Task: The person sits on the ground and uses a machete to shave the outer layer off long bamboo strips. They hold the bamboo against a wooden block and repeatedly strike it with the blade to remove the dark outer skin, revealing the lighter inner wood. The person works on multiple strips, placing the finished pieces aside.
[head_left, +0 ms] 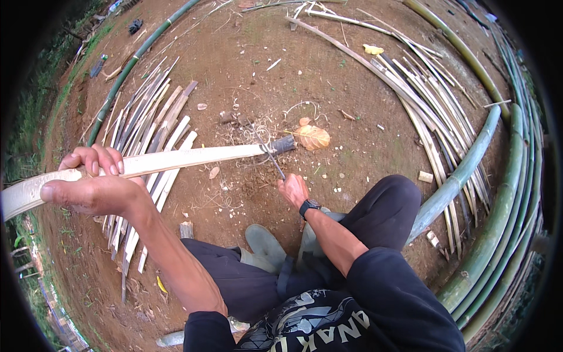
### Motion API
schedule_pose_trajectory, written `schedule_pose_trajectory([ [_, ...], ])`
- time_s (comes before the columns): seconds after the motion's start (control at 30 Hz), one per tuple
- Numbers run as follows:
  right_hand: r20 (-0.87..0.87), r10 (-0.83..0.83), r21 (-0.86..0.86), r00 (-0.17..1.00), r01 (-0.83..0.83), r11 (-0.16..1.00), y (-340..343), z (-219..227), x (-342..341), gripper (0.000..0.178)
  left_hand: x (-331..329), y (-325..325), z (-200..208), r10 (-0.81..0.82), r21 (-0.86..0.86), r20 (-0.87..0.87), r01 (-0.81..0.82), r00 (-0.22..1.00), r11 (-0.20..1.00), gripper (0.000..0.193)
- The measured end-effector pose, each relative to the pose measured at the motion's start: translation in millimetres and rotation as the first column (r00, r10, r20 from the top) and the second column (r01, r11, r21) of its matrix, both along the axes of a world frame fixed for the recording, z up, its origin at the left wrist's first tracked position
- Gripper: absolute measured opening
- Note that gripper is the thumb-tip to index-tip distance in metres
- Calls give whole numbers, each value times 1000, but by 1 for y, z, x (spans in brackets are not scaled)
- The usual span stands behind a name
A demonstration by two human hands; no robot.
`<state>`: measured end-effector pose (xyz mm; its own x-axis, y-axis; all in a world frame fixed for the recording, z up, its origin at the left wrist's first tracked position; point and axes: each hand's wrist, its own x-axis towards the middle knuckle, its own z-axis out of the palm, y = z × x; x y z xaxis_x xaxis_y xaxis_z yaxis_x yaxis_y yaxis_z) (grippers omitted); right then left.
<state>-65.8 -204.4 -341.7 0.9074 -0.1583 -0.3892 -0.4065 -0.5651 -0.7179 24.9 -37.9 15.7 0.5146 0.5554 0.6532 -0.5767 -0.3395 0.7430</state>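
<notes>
Bamboo slat [176, 158], long and pale, runs across the left half of the frame from the left edge to the centre. Whole green bamboo poles [498, 217] curve down the right edge, and a fan of split strips [434, 117] lies beside them at upper right. Another pile of cut slats [146, 146] rests on the brown dirt [328, 82] under the held piece, at centre left, so a good share of the splitting looks done, while the whole poles look unworked. At left, the left hand [97, 188] is clenched around the slat. Just below centre, the right hand [293, 189] grasps the handle of a knife [274, 154], whose dark blade crosses the slat's far end. A dry leaf [312, 137] lies beyond.
</notes>
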Motion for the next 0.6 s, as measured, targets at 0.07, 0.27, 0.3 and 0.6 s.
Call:
schedule_pose_trajectory([
  [0.07, 54, -16, 40, 998, 14, 999, 7, 2, 4, 33, 3, 4, -1, -10, -12, 9, 10, 1000, 1000, 68],
  [0.27, -47, -34, -86, 998, 30, 996, -9, -30, -3, 33, 3, 0, 3, -5, -35, 4, 5, 1000, 999, 68],
  [0.3, -37, -51, -77, 998, 48, 996, -8, -31, -1, 33, 4, 0, 1, -16, -34, 8, 17, 1000, 999, 68],
  [0.6, -112, -61, -96, 992, 51, 994, -9, -27, -5, 35, 2, 8, -1, -33, -47, -5, 32, 999, 998, 68],
])
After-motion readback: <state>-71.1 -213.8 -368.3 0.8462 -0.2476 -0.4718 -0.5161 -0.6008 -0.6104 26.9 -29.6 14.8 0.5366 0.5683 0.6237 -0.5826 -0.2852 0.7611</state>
